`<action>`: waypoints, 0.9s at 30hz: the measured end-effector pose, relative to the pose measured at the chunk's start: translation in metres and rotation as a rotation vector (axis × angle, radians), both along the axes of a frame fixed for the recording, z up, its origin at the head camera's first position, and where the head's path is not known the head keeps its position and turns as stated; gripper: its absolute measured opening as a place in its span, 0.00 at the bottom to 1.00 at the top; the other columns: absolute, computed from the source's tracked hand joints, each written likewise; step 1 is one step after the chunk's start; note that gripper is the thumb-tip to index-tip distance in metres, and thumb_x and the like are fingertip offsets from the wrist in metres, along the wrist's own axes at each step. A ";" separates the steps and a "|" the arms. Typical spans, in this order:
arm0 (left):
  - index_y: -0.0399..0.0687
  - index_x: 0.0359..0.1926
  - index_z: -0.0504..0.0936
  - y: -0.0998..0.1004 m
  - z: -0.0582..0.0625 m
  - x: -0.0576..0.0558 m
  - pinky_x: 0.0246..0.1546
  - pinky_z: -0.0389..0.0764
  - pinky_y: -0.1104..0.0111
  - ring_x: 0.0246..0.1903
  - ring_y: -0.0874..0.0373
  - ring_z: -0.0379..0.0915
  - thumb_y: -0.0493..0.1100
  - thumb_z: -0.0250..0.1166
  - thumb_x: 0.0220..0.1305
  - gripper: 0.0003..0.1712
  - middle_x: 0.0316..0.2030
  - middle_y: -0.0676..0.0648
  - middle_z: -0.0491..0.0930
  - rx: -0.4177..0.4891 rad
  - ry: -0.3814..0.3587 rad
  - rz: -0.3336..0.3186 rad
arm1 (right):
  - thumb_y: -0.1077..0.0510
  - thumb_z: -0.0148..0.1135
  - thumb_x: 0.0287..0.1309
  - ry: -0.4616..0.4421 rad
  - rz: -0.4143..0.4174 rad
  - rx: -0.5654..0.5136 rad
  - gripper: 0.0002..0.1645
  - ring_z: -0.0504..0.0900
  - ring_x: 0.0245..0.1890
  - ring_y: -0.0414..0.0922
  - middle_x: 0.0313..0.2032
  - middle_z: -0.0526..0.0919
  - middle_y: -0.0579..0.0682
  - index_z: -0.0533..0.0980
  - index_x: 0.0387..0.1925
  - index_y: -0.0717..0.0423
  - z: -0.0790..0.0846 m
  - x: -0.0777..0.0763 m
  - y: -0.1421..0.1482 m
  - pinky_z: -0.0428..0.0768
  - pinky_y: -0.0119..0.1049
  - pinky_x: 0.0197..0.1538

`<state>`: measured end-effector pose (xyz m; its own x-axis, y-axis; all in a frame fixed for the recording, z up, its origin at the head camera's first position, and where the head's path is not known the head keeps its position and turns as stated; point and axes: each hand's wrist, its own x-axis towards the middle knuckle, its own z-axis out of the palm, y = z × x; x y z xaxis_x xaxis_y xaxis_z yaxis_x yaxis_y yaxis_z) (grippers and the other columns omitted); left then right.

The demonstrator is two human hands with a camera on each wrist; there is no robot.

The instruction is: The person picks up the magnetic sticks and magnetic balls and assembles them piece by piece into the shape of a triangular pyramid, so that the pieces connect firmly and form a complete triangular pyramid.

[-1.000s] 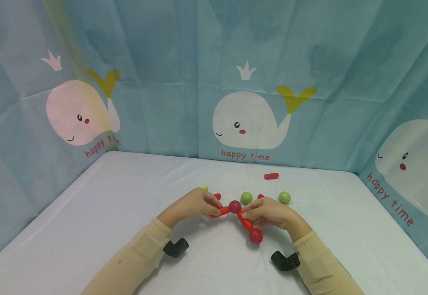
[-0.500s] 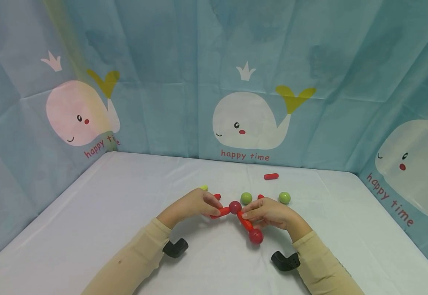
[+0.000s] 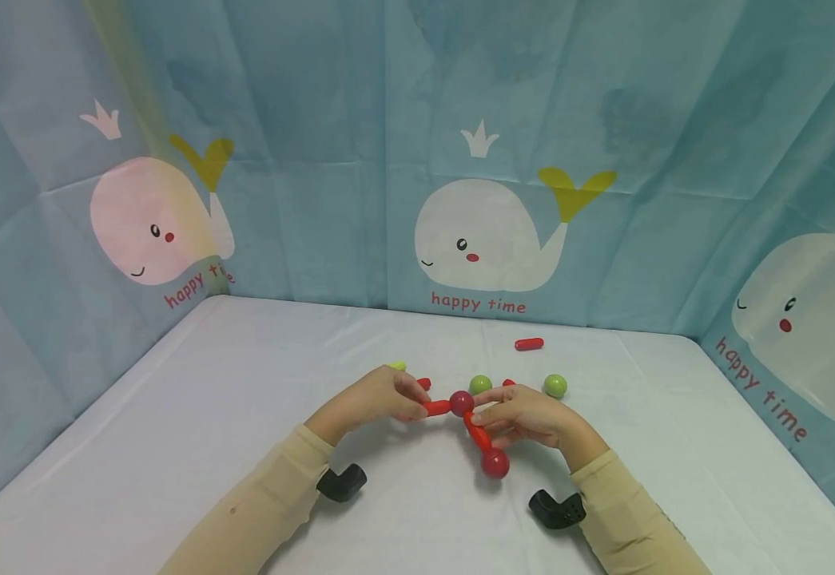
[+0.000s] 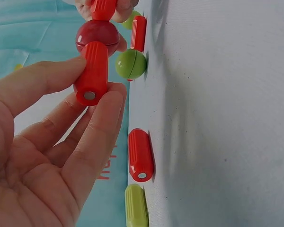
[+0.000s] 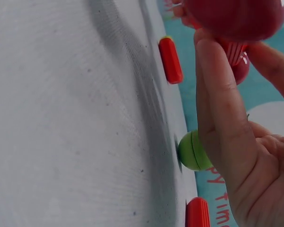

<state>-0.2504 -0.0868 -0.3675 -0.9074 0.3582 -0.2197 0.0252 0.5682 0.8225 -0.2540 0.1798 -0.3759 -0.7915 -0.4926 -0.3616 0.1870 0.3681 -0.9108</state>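
My left hand (image 3: 388, 395) pinches a red magnetic rod (image 4: 95, 71) between thumb and fingers; a silver disc shows at the rod's bare end in the left wrist view. The rod's other end meets a dark red ball (image 3: 462, 403). From that ball a second red rod (image 3: 477, 431) slants toward the near side, with another red ball (image 3: 495, 463) on its end. My right hand (image 3: 532, 417) pinches this second rod. In both wrist views the joined pieces are held up above the table.
Behind the hands lie two green balls (image 3: 480, 386), a red rod (image 4: 141, 155) and a yellow-green rod (image 4: 136, 205). One more red rod (image 3: 529, 344) lies farther back. The white table (image 3: 244, 359) ends at a blue whale-print curtain (image 3: 316, 224).
The joined pieces have shifted slightly: the middle ball moved a little right and the near ball a little left and nearer. The left rod sits more level. Both hands keep their grip.
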 end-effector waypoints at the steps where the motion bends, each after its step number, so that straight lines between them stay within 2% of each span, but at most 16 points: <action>1: 0.50 0.40 0.88 0.000 0.000 0.000 0.42 0.79 0.63 0.33 0.58 0.78 0.42 0.71 0.57 0.09 0.34 0.52 0.84 0.004 -0.001 0.003 | 0.53 0.65 0.62 -0.013 -0.004 -0.005 0.33 0.86 0.39 0.43 0.43 0.86 0.50 0.70 0.63 0.66 0.000 0.000 0.000 0.86 0.35 0.41; 6: 0.50 0.41 0.88 0.001 -0.001 -0.001 0.43 0.80 0.63 0.33 0.58 0.79 0.43 0.71 0.58 0.09 0.37 0.52 0.84 0.015 0.005 0.008 | 0.53 0.65 0.62 -0.050 -0.002 -0.035 0.32 0.88 0.38 0.44 0.42 0.87 0.51 0.70 0.63 0.66 -0.001 0.000 0.000 0.86 0.35 0.40; 14: 0.49 0.42 0.88 0.003 -0.002 0.000 0.44 0.80 0.63 0.34 0.58 0.80 0.43 0.71 0.58 0.10 0.39 0.51 0.84 0.043 0.010 0.006 | 0.50 0.63 0.65 -0.053 0.038 -0.061 0.26 0.88 0.29 0.43 0.35 0.85 0.50 0.75 0.55 0.65 0.001 0.002 -0.001 0.86 0.35 0.38; 21: 0.53 0.39 0.89 0.002 -0.002 -0.002 0.44 0.80 0.63 0.39 0.57 0.77 0.48 0.71 0.58 0.09 0.35 0.53 0.84 -0.004 0.024 0.023 | 0.49 0.61 0.66 -0.058 0.055 -0.055 0.22 0.88 0.28 0.43 0.35 0.85 0.49 0.77 0.52 0.62 0.000 0.003 -0.005 0.86 0.35 0.37; 27: 0.53 0.37 0.90 0.006 -0.003 -0.006 0.41 0.80 0.66 0.39 0.58 0.76 0.48 0.72 0.58 0.08 0.35 0.54 0.84 -0.006 0.043 0.009 | 0.51 0.60 0.67 -0.065 0.075 -0.054 0.18 0.88 0.27 0.43 0.34 0.85 0.49 0.77 0.49 0.60 -0.001 0.003 -0.003 0.86 0.35 0.36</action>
<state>-0.2569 -0.0807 -0.3709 -0.9194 0.3484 -0.1825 0.0551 0.5736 0.8173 -0.2510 0.1769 -0.3771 -0.7278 -0.5694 -0.3821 0.2200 0.3339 -0.9166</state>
